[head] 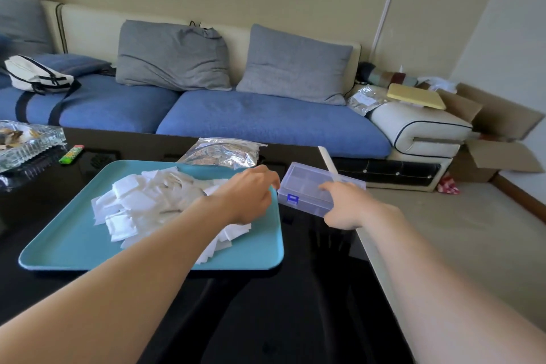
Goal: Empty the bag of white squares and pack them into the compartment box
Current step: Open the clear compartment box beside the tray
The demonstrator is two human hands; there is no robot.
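Note:
A heap of white squares (pixel 141 204) lies on a teal tray (pixel 74 248) on the black table. The silver foil bag (pixel 224 152) lies flat behind the tray's far edge. A clear compartment box (pixel 307 183) with a blue latch sits shut just right of the tray. My left hand (pixel 251 195) hovers over the tray's right side, fingers bent down toward the box's left edge; I cannot see whether it touches it. My right hand (pixel 345 204) reaches to the box's near right corner, its index finger stretched over the lid.
A glass dish (pixel 26 142) and a green lighter (pixel 71 154) sit at the table's far left. A blue sofa (pixel 266 118) with grey cushions runs behind the table. Cardboard boxes (pixel 496 139) stand on the floor at right. The table's right edge (pixel 372 248) lies close to my right arm.

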